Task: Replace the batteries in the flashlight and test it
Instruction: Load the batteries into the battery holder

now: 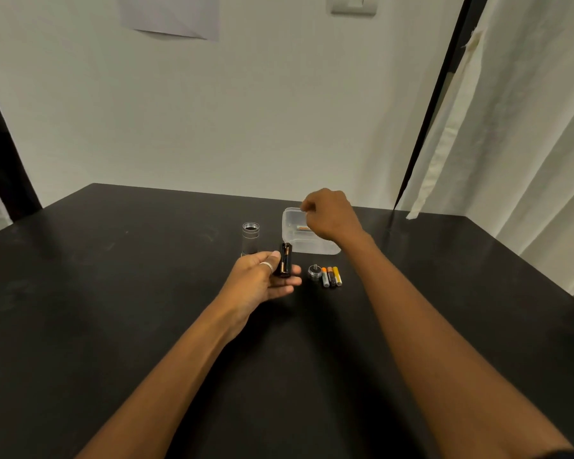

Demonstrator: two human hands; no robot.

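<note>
Two forearms are extended. The battery holder is pinched upright between the left hand thumb and fingers; the flashlight body stands just beyond them. Farther, the right hand is held over a clear container, fingers curled; any grasp cannot be told.

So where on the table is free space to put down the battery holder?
Bare table lies left of the flashlight body and between the forearms. Crowded: the container, cap and batteries beside the left hand holding the battery holder.
</note>
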